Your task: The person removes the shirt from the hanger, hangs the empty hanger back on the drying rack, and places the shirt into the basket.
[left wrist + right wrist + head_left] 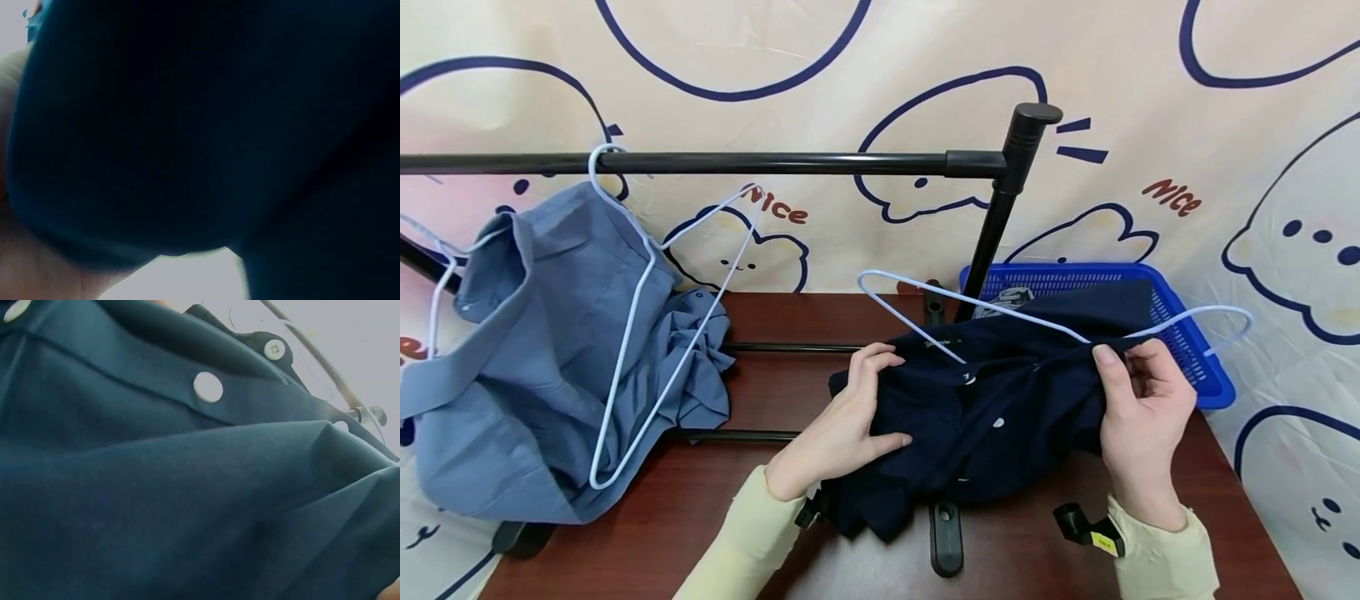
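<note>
A navy button-up shirt (1000, 417) lies bunched over the table, its pale buttons (208, 387) large in the right wrist view. My right hand (1146, 408) pinches the shirt's upper edge between thumb and fingers, close beside a light blue hanger (985, 305). One end of that hanger sticks out at the upper left, and its hook curves out past the right hand. On the shirt's left side rests my left hand (846, 421), thumb extended over the cloth and fingers near the upper edge. Dark fabric (187, 137) fills most of the left wrist view, hiding the fingertips.
A black clothes rack (790, 163) spans the back, its post rising behind the shirt. From the rail hangs a blue-grey shirt (550, 358) beside a light blue hanger (632, 308). A blue basket (1206, 379) holding clothes stands at right on the brown table (1217, 517).
</note>
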Demonstrator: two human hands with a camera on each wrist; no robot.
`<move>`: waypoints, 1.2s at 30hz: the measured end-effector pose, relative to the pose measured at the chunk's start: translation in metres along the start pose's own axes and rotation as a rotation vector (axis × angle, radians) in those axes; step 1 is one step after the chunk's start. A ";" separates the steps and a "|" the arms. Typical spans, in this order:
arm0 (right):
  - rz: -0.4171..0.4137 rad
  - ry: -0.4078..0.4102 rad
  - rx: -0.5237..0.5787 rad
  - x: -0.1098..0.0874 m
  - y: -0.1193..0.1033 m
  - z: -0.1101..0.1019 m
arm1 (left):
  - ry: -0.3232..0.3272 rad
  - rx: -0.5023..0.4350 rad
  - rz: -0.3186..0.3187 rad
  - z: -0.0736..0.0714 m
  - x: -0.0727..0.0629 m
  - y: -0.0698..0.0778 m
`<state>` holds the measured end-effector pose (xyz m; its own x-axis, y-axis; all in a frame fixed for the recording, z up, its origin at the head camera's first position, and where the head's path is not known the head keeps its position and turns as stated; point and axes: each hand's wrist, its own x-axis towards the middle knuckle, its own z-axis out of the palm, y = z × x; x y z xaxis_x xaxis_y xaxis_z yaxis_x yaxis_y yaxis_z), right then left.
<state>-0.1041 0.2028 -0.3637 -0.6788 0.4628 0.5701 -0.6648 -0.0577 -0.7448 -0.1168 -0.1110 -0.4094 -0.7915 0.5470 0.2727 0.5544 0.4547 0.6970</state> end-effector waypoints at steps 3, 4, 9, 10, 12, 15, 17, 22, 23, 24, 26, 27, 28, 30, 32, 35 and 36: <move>0.002 -0.012 0.013 -0.001 0.000 0.003 | -0.014 -0.020 0.002 0.007 0.004 -0.004; 0.000 -0.019 0.018 -0.001 0.000 0.004 | -0.016 -0.027 0.008 0.010 0.005 -0.005; -0.016 -0.039 0.037 -0.002 -0.001 0.009 | -0.044 -0.071 0.012 0.027 0.014 -0.008; -0.014 -0.045 0.040 -0.002 -0.001 0.009 | -0.057 -0.081 0.006 0.030 0.015 -0.007; -0.011 -0.059 0.043 -0.003 -0.002 0.011 | -0.082 -0.084 -0.008 0.036 0.017 -0.005; -0.005 -0.092 0.044 -0.003 -0.003 0.014 | -0.104 -0.087 -0.003 0.042 0.020 -0.003; -0.003 -0.123 0.037 -0.004 -0.003 0.017 | -0.105 -0.095 -0.003 0.044 0.022 -0.005; 0.025 -0.210 -0.039 -0.004 -0.001 0.022 | -0.101 -0.156 -0.050 0.044 0.022 -0.011; 0.033 -0.224 -0.071 -0.004 0.000 0.022 | -0.096 -0.158 -0.059 0.043 0.022 -0.012; 0.042 -0.235 -0.105 -0.004 0.000 0.022 | -0.086 -0.156 -0.065 0.042 0.021 -0.013; 0.048 -0.252 -0.184 -0.004 0.003 0.021 | -0.059 -0.133 -0.074 0.037 0.018 -0.014; 0.046 -0.259 -0.226 -0.003 0.004 0.020 | -0.041 -0.124 -0.078 0.034 0.017 -0.013; 0.045 -0.266 -0.262 -0.003 0.006 0.020 | -0.021 -0.112 -0.080 0.031 0.015 -0.013; 0.038 -0.279 -0.319 -0.003 0.009 0.018 | 0.027 -0.109 -0.083 0.022 0.013 -0.011; 0.031 -0.292 -0.347 -0.004 0.011 0.016 | 0.080 -0.134 -0.085 0.012 0.010 -0.009; 0.032 -0.307 -0.349 -0.004 0.012 0.016 | 0.176 -0.174 -0.087 -0.002 0.008 -0.006; 0.029 -0.311 -0.342 -0.004 0.012 0.016 | 0.206 -0.181 -0.088 -0.007 0.007 -0.005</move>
<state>-0.1141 0.1861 -0.3700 -0.7919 0.1749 0.5851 -0.5383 0.2524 -0.8040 -0.1270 -0.1144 -0.4066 -0.8806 0.3478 0.3218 0.4407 0.3516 0.8259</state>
